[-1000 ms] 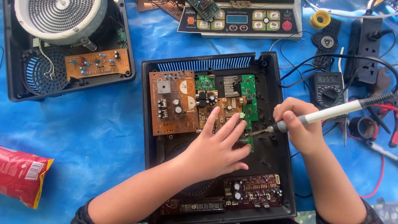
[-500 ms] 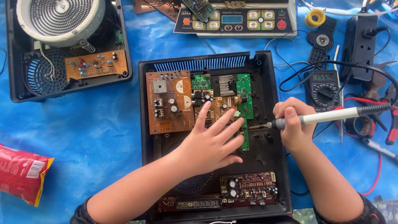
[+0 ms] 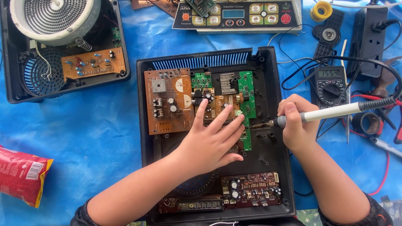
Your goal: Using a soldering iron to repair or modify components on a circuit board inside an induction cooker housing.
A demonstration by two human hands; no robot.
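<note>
A: Left hand?
B: Laid flat, fingers spread, palm down on the boards inside the black case; fingertips pressing the brown and green boards near the centre.

A: Right hand?
B: Curled shut around a soldering iron, held like a pen; tip pointing left, at the edge of the green strip board, just beside the left fingertips.

A: Contents of the case?
B: Large brown board at upper left, small heat sink at top, dark board along the bottom edge.

A: Surroundings?
B: Second open case with coil at upper left; multimeter to the right; blue sheet beneath.
</note>
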